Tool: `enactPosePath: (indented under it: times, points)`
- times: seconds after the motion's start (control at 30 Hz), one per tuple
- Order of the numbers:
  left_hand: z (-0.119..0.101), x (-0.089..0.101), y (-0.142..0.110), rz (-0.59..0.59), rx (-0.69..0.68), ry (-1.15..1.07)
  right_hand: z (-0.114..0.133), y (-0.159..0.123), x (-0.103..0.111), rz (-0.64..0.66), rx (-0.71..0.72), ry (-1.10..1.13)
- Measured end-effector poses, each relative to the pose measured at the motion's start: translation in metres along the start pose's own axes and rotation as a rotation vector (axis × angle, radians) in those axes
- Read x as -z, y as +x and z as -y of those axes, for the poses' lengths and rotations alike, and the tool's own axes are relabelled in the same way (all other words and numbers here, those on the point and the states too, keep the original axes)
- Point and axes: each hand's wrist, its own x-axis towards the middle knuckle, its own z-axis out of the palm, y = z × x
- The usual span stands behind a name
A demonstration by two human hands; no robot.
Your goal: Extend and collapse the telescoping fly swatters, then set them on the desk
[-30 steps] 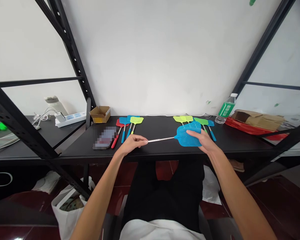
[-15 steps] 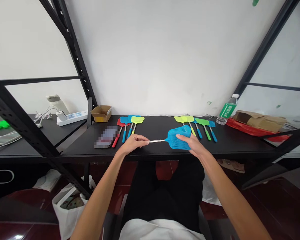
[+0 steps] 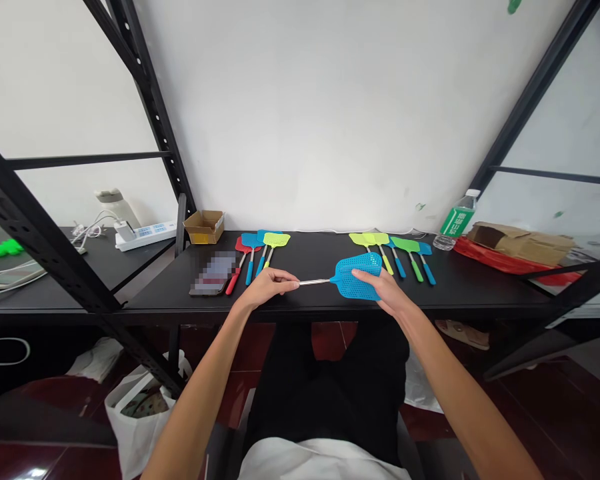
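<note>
A blue fly swatter [image 3: 347,285] is held sideways between my hands, low over the front of the black table. My left hand [image 3: 270,287] is closed around the handle end, with the silver shaft showing to its right. With the thumb on top, my right hand [image 3: 387,290] grips the perforated blue head. Behind my left hand lies a group of swatters, among them a red swatter [image 3: 231,283], blue ones and a yellow-green swatter [image 3: 277,240]. Another group, including a green swatter [image 3: 409,245], lies behind my right hand.
On the black table [image 3: 320,248] a phone [image 3: 213,272] with blurred screen and a small cardboard box [image 3: 204,227] are at left. A water bottle [image 3: 457,220] and a torn cardboard box [image 3: 523,241] stand at right. Black rack posts [image 3: 155,107] flank both sides.
</note>
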Motion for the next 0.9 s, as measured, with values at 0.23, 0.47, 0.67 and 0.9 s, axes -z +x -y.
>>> enactPosePath:
  times: [0.23,0.47,0.67,0.9]
  points:
    - [-0.001,-0.001,0.001,-0.007,0.008,0.007,-0.003,0.001,-0.004,0.013,0.013,-0.01]
    - [-0.001,-0.001,0.001,0.01,0.006,0.026,-0.002,0.002,-0.001,0.009,-0.013,0.007]
    - [0.005,-0.002,0.004,0.028,-0.003,0.016,-0.004,0.003,0.006,0.033,-0.03,-0.01]
    - [0.007,-0.004,0.004,0.03,0.003,-0.027,0.009,-0.004,0.024,0.291,-0.031,-0.289]
